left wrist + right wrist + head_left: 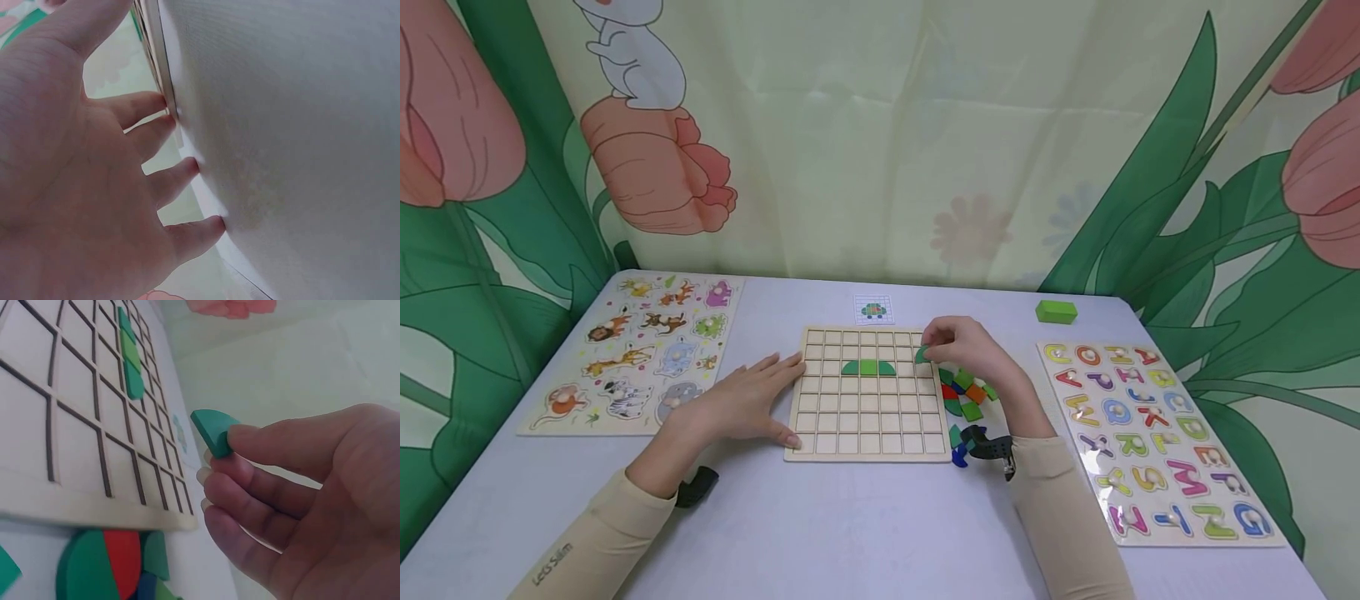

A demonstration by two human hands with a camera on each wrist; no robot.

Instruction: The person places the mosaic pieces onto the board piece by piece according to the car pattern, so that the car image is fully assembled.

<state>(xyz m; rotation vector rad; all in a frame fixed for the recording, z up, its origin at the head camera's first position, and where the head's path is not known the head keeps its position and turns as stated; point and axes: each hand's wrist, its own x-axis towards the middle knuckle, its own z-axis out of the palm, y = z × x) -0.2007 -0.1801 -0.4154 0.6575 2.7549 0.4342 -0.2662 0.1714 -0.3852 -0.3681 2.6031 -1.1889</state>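
A wooden grid board [868,417] lies on the table. In one of its upper rows a light green square block [868,367] sits between two dark green quarter-round blocks [850,367]. My right hand [966,346] pinches another dark green quarter-round block [212,430] between thumb and fingertips, above the board's right edge. My left hand [737,404] lies spread at the board's left edge, thumb and fingers touching it with the fingers straight. In the left wrist view several fingertips [215,225] touch the white table beside the board.
Loose coloured blocks [972,411] lie right of the board. Behind it is a small pattern card [874,309]. An animal puzzle [647,358] lies left, a letter puzzle [1150,442] right, and a green rectangular block [1056,312] at the back right.
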